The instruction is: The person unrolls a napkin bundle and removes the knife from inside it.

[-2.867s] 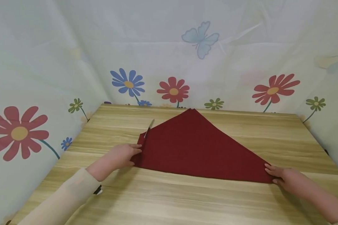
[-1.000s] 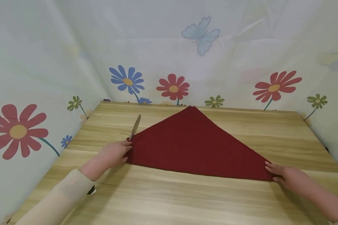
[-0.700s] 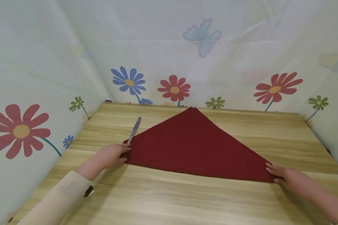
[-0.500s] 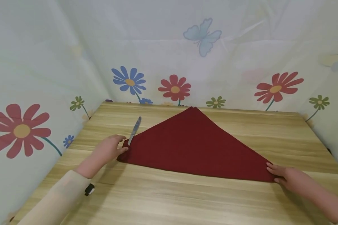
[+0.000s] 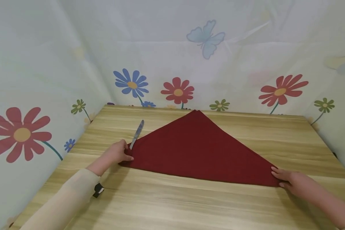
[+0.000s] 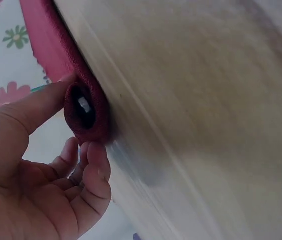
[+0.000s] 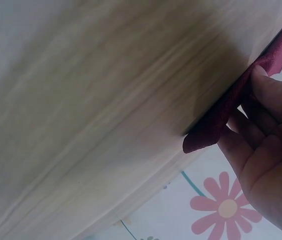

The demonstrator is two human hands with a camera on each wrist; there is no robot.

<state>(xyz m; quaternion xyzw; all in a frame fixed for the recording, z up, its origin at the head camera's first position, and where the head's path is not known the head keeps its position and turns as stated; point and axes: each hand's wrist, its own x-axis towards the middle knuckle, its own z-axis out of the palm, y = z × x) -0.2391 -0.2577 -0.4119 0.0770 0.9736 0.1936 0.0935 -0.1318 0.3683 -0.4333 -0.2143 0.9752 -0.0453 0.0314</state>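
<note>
So the dark red cloth (image 5: 198,147) lies flat on the wooden table (image 5: 189,204), folded into a triangle. The left hand (image 5: 118,153) pinches its left corner, rolled around a table knife (image 5: 137,133), while the right hand (image 5: 287,179) pinches the right corner.

A: Where does the head camera look from?
B: From high up, forward and down over the whole table (image 5: 189,204)
A: And the wrist cameras?
B: Very close, each at one corner of the red cloth (image 5: 198,150) at the table edge
</note>
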